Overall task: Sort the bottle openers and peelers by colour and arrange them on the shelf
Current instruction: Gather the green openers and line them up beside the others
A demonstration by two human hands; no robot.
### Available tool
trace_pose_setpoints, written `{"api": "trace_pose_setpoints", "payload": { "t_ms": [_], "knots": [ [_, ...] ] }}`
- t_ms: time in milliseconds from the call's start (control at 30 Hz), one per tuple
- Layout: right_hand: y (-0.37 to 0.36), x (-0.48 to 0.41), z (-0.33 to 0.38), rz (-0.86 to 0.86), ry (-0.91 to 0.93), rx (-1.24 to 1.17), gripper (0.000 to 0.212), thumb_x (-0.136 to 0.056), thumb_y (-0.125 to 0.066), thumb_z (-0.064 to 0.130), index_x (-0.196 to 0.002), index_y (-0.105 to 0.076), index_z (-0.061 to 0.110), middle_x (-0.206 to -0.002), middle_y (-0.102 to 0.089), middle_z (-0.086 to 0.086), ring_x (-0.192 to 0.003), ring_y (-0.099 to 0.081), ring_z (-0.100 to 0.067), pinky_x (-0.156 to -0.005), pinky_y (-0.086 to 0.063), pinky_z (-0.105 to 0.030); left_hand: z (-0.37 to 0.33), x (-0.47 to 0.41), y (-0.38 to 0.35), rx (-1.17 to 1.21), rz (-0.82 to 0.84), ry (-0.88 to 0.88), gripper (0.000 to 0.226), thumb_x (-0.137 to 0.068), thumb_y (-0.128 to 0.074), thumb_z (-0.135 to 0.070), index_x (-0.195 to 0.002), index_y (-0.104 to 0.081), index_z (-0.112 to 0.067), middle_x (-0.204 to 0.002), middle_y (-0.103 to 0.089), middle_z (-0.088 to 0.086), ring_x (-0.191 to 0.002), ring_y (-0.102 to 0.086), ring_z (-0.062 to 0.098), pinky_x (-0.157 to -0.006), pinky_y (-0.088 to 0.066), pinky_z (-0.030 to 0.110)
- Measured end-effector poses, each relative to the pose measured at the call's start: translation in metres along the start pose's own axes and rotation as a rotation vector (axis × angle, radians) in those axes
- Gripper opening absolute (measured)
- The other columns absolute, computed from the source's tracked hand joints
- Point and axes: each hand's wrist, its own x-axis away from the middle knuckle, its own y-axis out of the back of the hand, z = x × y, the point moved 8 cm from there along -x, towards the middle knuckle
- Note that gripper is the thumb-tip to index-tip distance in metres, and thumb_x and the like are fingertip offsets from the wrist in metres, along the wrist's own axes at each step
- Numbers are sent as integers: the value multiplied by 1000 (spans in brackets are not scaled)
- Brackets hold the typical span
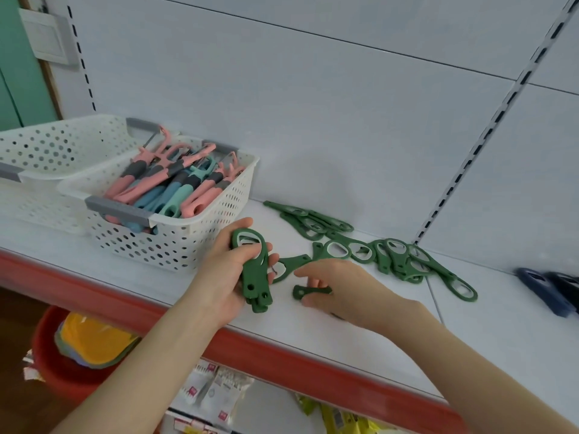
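On the white shelf (501,324) my left hand (225,270) grips a stack of green openers (252,277); my right hand (344,289) pinches a loose opener (299,292) just right of it. It's probably light and stiff, easiest by the handle.

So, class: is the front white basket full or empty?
Full: pink, teal and blue peelers are heaped in the front white basket, tips poking above its rim.
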Motion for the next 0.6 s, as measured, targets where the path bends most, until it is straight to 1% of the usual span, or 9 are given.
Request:
{"api": "trace_pose_setpoints", "payload": {
  "t_ms": [100, 167, 233, 300, 367, 433, 467, 533, 600],
  "knots": [
    [30, 0, -7, -218, -43, -63, 35, -89, -58, 19, -124, -57, 20, -93, -56, 4, -80, -49, -9, -76, -39, -17, 3, 2, 1, 12, -4, 30, 32, -91, -46, 3, -100, -58, -25, -92, -64, 17, -73, -64, 25, -57, -47, 32],
    [55, 0, -11, -412, -76, -216, 24, -85, -61, 11, -109, -66, 16, -77, -54, 12, -68, -50, -2, -66, -37, -9, 7, 3, 1, 51, -5, 60, 21, -92, -48, -3, -97, -56, -22, -89, -61, 16, -71, -64, 25, -53, -49, 30],
    [74, 4, -6, -566, -26, -406, 14, -82, -65, 5, -90, -68, 16, -74, -57, 17, -69, -55, 2, -66, -41, -6, 12, 4, 0, 87, -9, 103, 4, -93, -52, -16, -95, -53, -20, -88, -59, 15, -67, -64, 25, -50, -51, 30],
    [81, 7, 7, -639, 76, -536, 22, -81, -67, 4, -81, -62, 25, -77, -63, 15, -75, -60, -3, -72, -48, -12, 16, 4, 0, 105, -21, 136, 13, -93, -53, -29, -95, -52, -17, -86, -57, 14, -65, -65, 24, -53, -53, 33],
    [73, 7, 24, -599, 163, -563, 19, -80, -68, 4, -83, -64, 22, -79, -64, 17, -79, -62, -3, -78, -49, -15, 16, 3, 0, 130, -13, 146, 26, -92, -50, -39, -96, -52, -14, -86, -57, 13, -67, -65, 24, -60, -56, 37],
    [52, 4, 38, -451, 236, -507, 10, -80, -69, 5, -87, -70, 11, -79, -68, 13, -82, -62, 0, -82, -49, -17, 12, 2, 1, 171, 4, 127, 33, -92, -48, -43, -102, -51, -12, -91, -59, 12, -74, -65, 24, -61, -56, 38],
    [41, 2, 41, -370, 256, -501, 11, -80, -69, 5, -90, -72, 7, -84, -70, 10, -86, -62, 2, -84, -49, -18, 10, 1, 4, 190, -13, 110, 33, -92, -48, -42, -105, -51, -11, -92, -59, 13, -76, -65, 23, -61, -55, 38],
    [30, -1, 40, -246, 239, -571, 13, -82, -67, 4, -94, -72, 5, -90, -70, 11, -89, -62, 5, -85, -48, -15, 3, 1, 10, 213, -52, 65, 24, -95, -49, -31, -108, -50, -11, -88, -62, 15, -69, -68, 22, -57, -57, 36],
    [30, -7, 31, -181, 161, -644, 15, -87, -61, 5, -99, -71, 4, -86, -66, 16, -77, -62, 8, -73, -47, -9, 0, 1, 12, 216, -71, 39, 13, -96, -48, -19, -104, -54, -10, -74, -67, 15, -63, -69, 21, -55, -57, 34]
  ]
}}
